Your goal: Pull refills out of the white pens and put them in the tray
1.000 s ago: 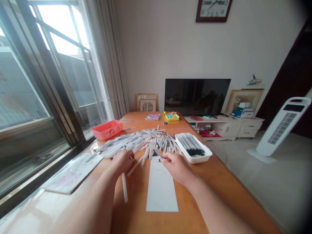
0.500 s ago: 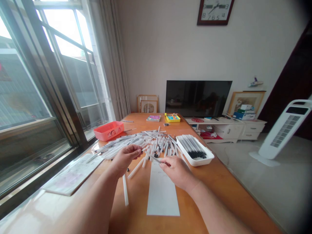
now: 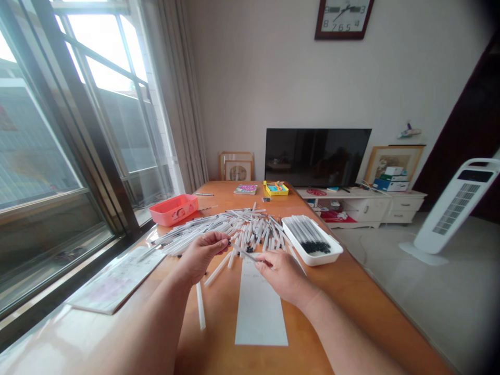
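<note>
One slim, greyish, translucent pen barrel point(image 3: 244, 251) is gripped above the worktop point(image 3: 213, 346) by the right hand point(image 3: 275, 266); at its ten o'clock end, one tiny dark piece point(image 3: 229, 241) is pinched by the left hand point(image 3: 207, 251). One white tray point(image 3: 323, 259) is set at three o'clock.

Wall clock point(image 3: 344, 21), its top cut off by the upper edge of view, above a dark television point(image 3: 318, 157); beneath, a low white cabinet point(image 3: 404, 204) with small boxes point(image 3: 390, 184) stacked at right. Far right, white fan point(image 3: 453, 211) on the floor point(image 3: 385, 250). Left, grey curtain point(image 3: 183, 94) beside a window point(image 3: 117, 125).
</note>
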A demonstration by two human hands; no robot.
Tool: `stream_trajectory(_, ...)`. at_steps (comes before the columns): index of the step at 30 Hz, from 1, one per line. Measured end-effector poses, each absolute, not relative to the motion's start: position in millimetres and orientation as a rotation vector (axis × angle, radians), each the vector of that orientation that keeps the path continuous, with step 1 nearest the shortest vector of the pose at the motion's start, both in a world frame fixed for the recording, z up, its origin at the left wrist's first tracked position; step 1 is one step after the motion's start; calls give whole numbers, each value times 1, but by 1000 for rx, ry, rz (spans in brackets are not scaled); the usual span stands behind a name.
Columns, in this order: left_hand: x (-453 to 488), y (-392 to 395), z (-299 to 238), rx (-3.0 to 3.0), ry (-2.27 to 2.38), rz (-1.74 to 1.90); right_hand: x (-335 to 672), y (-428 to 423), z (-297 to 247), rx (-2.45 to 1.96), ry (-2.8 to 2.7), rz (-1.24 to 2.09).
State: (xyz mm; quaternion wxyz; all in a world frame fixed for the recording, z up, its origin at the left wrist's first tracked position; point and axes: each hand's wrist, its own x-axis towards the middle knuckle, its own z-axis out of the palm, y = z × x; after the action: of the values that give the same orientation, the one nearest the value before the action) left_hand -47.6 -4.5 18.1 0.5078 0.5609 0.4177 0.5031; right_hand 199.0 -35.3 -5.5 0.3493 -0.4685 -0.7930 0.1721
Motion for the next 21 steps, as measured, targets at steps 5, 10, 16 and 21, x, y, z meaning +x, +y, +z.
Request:
stream_trajectory(5,-48,-3,16,1370,1020,1215,199,-36,-7,-1203,-2055,433)
stream_trajectory(10,-49,-2,14,1363,1034,1224,198,-35,-8,-1164,-2056,428)
stream_trajectory(16,-48,-2,14,1344,1030,1220,198,-35,-9,-1158,-2049,421)
stream_trajectory(21,-47,-3,15,1350,1030,1213,199,-35,-8,-1162,-2044,428)
